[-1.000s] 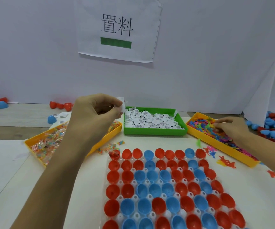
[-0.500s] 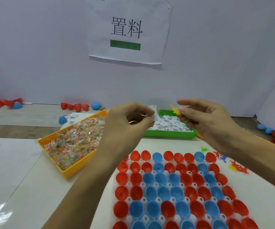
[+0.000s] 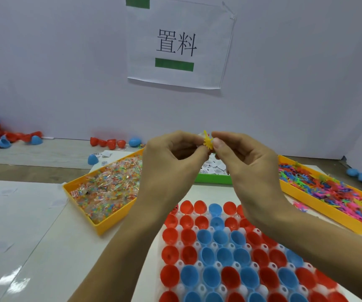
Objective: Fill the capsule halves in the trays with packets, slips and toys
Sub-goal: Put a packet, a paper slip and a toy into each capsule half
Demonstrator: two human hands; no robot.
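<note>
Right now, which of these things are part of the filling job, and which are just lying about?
Part of the job:
yellow toy, pinched by left hand and right hand
packet tray
slip tray
toy tray
capsule halves

Lying about:
loose halves by the wall
paper sign

I see a pale wall [image 3: 67, 62] behind; a paper sign [image 3: 179, 43] with two characters and a green bar; white tabletop [image 3: 23, 225] below.

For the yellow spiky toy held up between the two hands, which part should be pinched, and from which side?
Pinch the yellow spiky toy across its flat centre, from the right, as the right hand seems to with thumb and forefinger. Its thin points stick out all round and would likely bend or slip. The left hand already crowds the other side.
</note>
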